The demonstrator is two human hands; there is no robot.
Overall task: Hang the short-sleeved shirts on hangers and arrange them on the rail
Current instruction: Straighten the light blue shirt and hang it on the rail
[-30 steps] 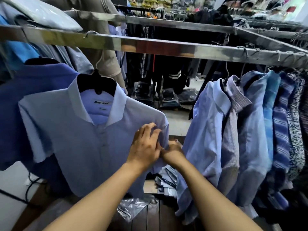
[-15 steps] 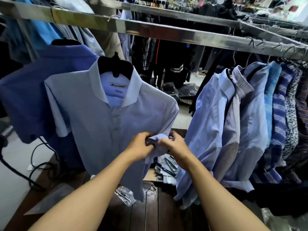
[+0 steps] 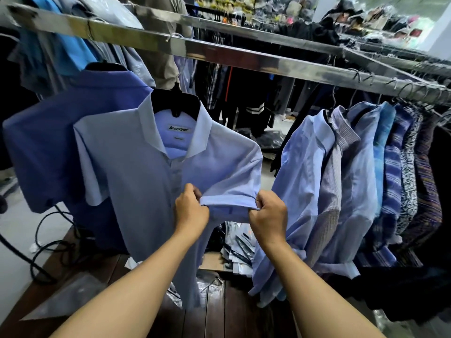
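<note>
A pale blue short-sleeved shirt (image 3: 146, 181) hangs on a black hanger (image 3: 174, 101) from the steel rail (image 3: 244, 57), facing me. Its right-hand sleeve is pulled out flat between my hands. My left hand (image 3: 191, 212) pinches the sleeve hem at its inner end. My right hand (image 3: 268, 215) pinches the same hem at its outer end. A darker blue short-sleeved shirt (image 3: 48, 142) hangs behind it on the left. To the right a row of blue, striped and patterned shirts (image 3: 353, 181) hangs on the same rail.
Plastic bags and packaging (image 3: 234, 247) lie on the dark wooden platform (image 3: 227, 313) below. Black cables (image 3: 48, 242) trail over the floor at left. A second rail (image 3: 256, 25) with dark clothes runs behind.
My hands were together at the bunched sleeve; they have drawn apart and stretched its hem flat. The view has shifted, so the shirt sits further right.
</note>
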